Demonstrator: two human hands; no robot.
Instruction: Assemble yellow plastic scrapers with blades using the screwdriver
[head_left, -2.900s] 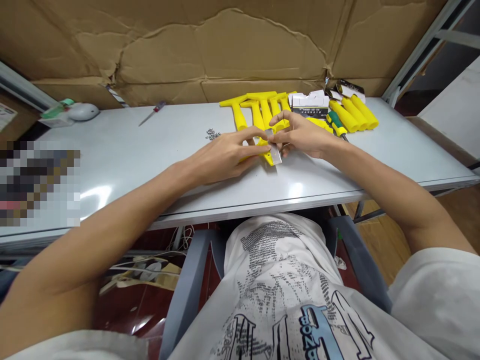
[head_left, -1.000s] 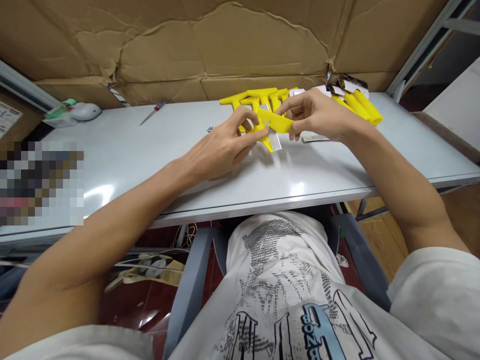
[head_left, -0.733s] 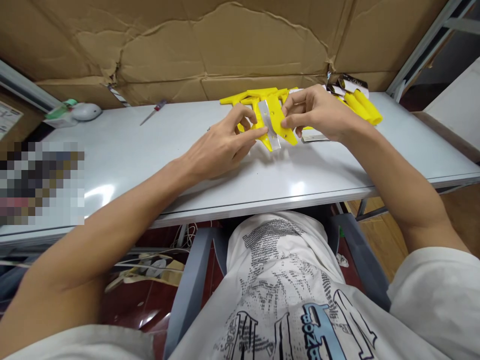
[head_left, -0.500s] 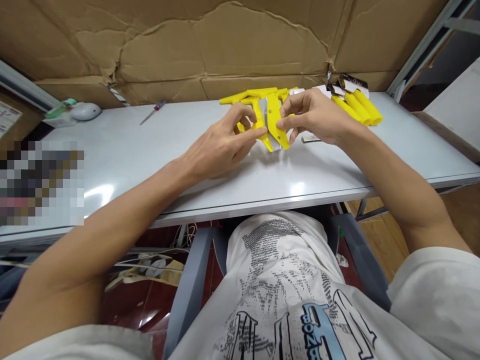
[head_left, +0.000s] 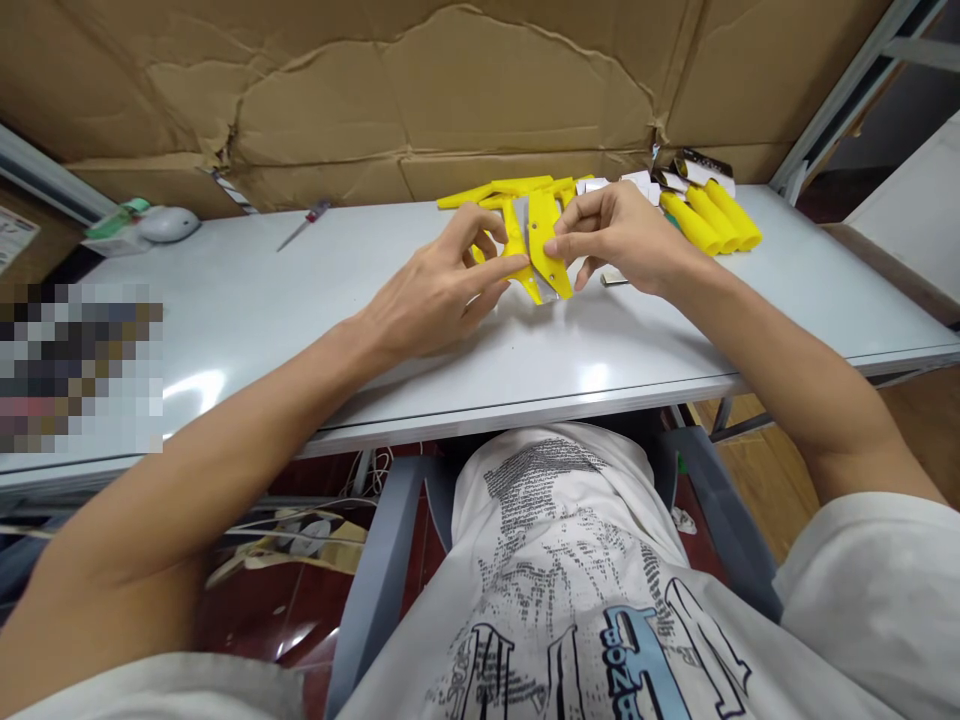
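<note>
Above the tabletop (head_left: 465, 372), the left hand (head_left: 450, 275) is holding a yellow handle (head_left: 514, 235) in a closed thumb-and-finger grip, seemingly to steady the metal blade (head_left: 548, 292) beside it. The right hand's (head_left: 619, 235) grip is pinching a yellow plate (head_left: 544, 235) by its right side, perhaps so its holes are showing, and the plate is partly covering the blade. Beyond, more handles (head_left: 521, 186) are lying bunched, likely for easy reach, while yellow tubes (head_left: 709, 218) are lying side by side to the right, a screwdriver (head_left: 306, 222) is lying apart leftward, and cardboard (head_left: 442, 100) is standing behind.
</note>
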